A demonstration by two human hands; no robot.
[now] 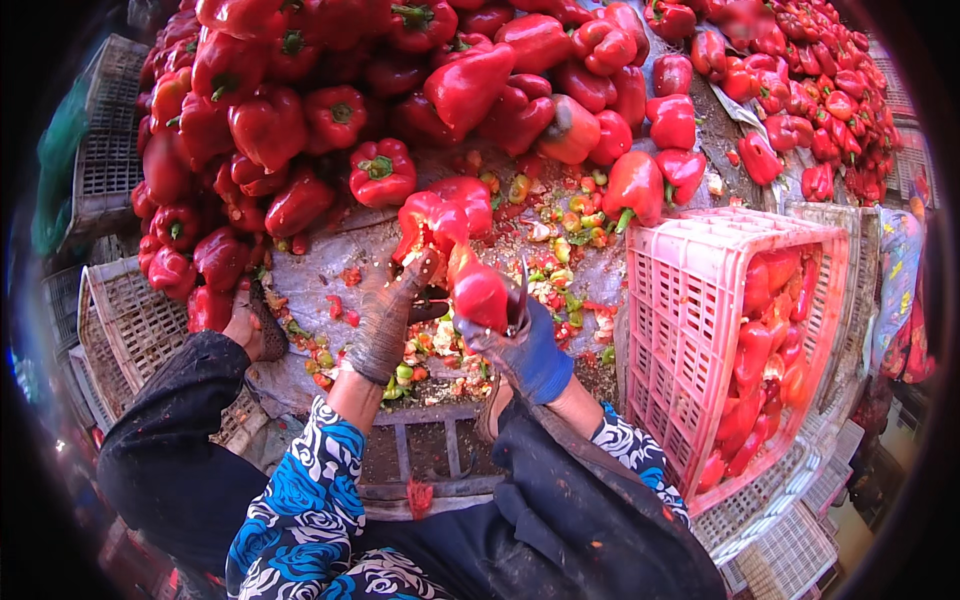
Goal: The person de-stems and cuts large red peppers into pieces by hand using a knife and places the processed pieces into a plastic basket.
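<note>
Gloved in a thin, stained, greyish glove, my left hand (394, 311) holds a cut-open red bell pepper (429, 225) whose pale seeds show inside. My right hand (521, 345), in a blue coated work glove, grips a knife (523, 289) with its blade pointing up, along with a red pepper piece (480, 298) between thumb and blade. The piece seems to touch the opened pepper; whether they are still joined, I cannot tell. Cut stem ends and seeds (446, 349) lie scattered on the sheet beneath my hands. A whole red pepper (382, 172) sits just beyond them.
A large heap of red bell peppers (465, 82) rises in front, another pile (810, 97) at the upper right. A pink plastic crate (686, 300) with opened peppers (757, 352) stands tilted at my right. Pale crates (142, 322) stand at the left, near my foot (251, 322).
</note>
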